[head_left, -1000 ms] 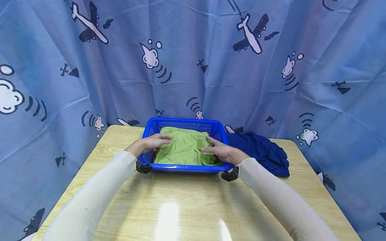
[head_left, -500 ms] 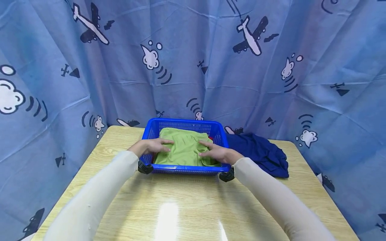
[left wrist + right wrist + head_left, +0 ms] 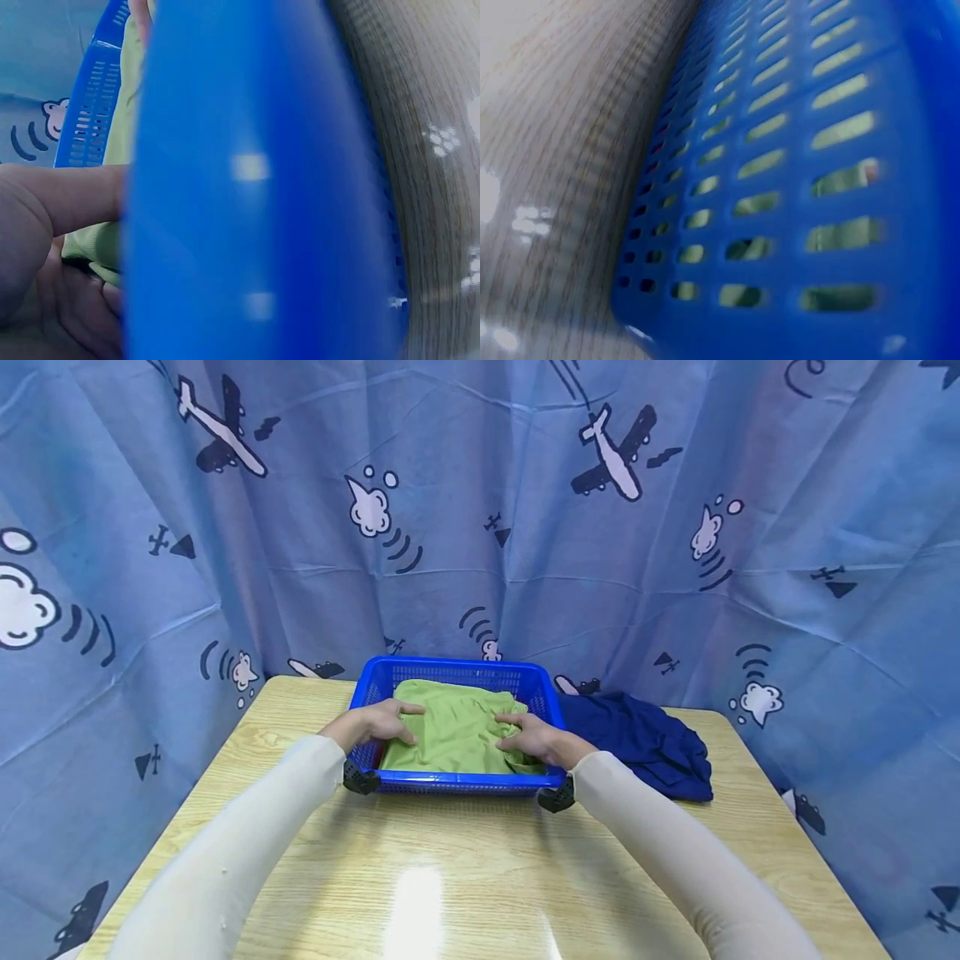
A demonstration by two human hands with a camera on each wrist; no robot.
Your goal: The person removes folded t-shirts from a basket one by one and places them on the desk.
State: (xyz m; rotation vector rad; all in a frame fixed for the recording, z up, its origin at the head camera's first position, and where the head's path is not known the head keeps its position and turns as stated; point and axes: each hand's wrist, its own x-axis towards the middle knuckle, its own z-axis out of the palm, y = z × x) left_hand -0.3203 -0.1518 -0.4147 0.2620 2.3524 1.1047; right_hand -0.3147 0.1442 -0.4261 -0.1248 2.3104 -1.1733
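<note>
A green folded garment (image 3: 450,718) lies in a blue plastic basket (image 3: 457,778); its exact kind does not show. My left hand (image 3: 381,720) reaches over the front-left rim, its thumb and a finger spread across the garment's left side. In the left wrist view the thumb (image 3: 79,199) is beside the green cloth, and the basket rim covers much of the hand. My right hand (image 3: 536,737) touches the garment's right side with thumb and finger apart. The right wrist view shows the slotted basket wall (image 3: 787,172), with green cloth behind it and no hand. The remaining fingers are mostly hidden.
Dark blue cloth (image 3: 637,743) lies crumpled to the right of the basket, on the wooden table (image 3: 450,860). A blue curtain (image 3: 450,527) printed with aeroplanes hangs around the table's back and sides.
My right hand has shifted slightly left over the garment, and the cloth by it has become more wrinkled. My left hand's thumb has moved a little lower. The basket stays in place.
</note>
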